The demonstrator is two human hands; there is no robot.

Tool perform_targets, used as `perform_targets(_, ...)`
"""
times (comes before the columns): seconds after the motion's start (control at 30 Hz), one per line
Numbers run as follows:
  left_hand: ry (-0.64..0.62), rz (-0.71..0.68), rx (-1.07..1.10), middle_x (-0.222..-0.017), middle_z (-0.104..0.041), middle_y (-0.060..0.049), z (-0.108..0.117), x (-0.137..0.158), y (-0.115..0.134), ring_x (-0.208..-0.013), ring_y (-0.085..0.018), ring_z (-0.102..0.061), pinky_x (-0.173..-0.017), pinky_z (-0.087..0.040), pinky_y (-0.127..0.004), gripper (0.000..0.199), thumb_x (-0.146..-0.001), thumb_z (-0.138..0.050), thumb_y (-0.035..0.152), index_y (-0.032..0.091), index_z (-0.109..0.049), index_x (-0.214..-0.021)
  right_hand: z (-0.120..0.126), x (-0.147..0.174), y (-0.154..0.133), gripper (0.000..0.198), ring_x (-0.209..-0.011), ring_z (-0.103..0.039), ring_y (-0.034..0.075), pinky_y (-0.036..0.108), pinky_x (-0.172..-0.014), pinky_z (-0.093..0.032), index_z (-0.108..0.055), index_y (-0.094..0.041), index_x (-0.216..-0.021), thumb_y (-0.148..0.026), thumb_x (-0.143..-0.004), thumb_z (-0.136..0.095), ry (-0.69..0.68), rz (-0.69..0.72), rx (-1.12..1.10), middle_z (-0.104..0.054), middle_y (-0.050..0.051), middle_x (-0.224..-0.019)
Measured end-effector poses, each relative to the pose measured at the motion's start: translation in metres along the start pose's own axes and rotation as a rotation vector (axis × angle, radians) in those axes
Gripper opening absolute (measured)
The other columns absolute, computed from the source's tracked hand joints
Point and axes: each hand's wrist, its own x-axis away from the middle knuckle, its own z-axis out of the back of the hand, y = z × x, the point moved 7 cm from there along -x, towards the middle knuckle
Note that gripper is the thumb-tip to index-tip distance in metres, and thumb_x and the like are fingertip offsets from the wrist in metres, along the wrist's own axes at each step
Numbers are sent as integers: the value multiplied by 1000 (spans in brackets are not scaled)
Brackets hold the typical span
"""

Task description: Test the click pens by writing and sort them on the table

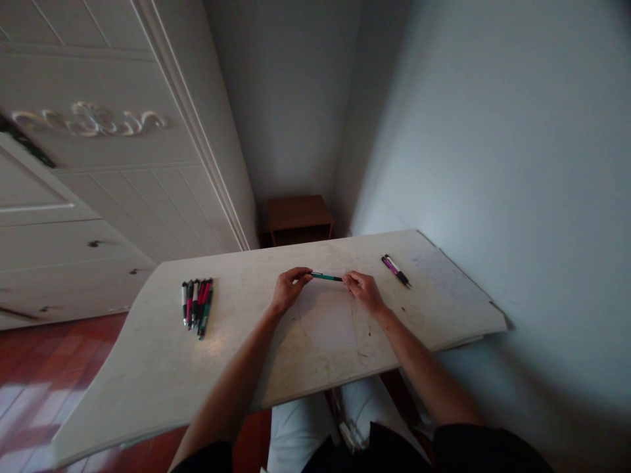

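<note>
A teal pen with dark ends [326, 277] is held level between my two hands, above the top of a lined sheet of paper [328, 322]. My left hand [290, 286] pinches its left end, where a dark clip shows. At the other end, the fingers of my right hand [363, 289] are closed round the tip. To the left lies a row of several pens [196, 303] in white, pink, black and teal. Beyond my right hand, a couple of pens [395, 269], purple and black, lie side by side.
The white table [246, 289] has dark marks and a worn surface. A sheet with handwriting [451, 279] lies at its right end, near the wall [517, 164]. A white cabinet [162, 131] stands on the left, and a small brown wooden stand [300, 211] is in the far corner.
</note>
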Motion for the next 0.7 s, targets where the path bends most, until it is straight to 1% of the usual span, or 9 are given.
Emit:
perform_targets(0.17,6,-7,4,-87,-75,-6,1,0,4,-80,-21,-69,-77,-55,-33,30,-75,-69,44,18,-74,-89,-1,0,2,50,-47,-47,12,23,-48,-38,-53,-20,-59,-60,-88,-47,-8,-5,4,-49,-2,-49)
perform_targets(0.3,2,-10,-5,-81,-73,-5,1,1,8,-75,-19,-67,-72,-54,-31,30,-76,-67,45,18,-73,-88,-6,2,6,52,-43,-48,12,23,-44,-38,-54,-20,-59,-63,-87,-47,-30,-52,-44,-51,-1,-48)
perform_targets(0.4,-9,-4,14,-76,-71,-5,0,2,9,-71,-18,-65,-68,-52,-28,34,-80,-63,49,16,-70,-86,-10,3,9,52,-42,-50,13,24,-43,-40,-56,-19,-60,-65,-85,-49,-53,-101,-104,-54,0,-49)
perform_targets(0.47,-11,-9,28,-73,-69,-4,0,2,10,-69,-17,-63,-66,-50,-27,38,-83,-59,52,16,-69,-84,-10,3,10,51,-44,-54,14,25,-45,-44,-59,-19,-64,-65,-85,-49,-41,-114,-140,-60,2,-54)
perform_targets(0.53,-3,-8,30,-71,-68,-4,1,3,11,-67,-16,-61,-64,-48,-25,41,-85,-57,54,15,-67,-81,-4,1,9,48,-52,-59,14,26,-52,-49,-63,-18,-74,-63,-86,-49,30,-81,-171,-67,4,-68)
perform_targets(0.63,23,15,41,-66,-65,-3,4,2,13,-63,-14,-59,-61,-45,-24,42,-86,-55,55,15,-66,-76,14,-1,11,42,-63,-63,15,27,-60,-51,-63,-19,-98,-56,-90,-47,236,-32,-217,-69,6,-91)
perform_targets(0.7,36,31,55,-65,-64,-2,6,2,14,-61,-14,-58,-60,-44,-24,42,-86,-56,55,16,-65,-75,25,-1,19,39,-68,-63,15,27,-62,-51,-59,-19,-109,-52,-91,-48,352,-42,-223,-67,7,-94)
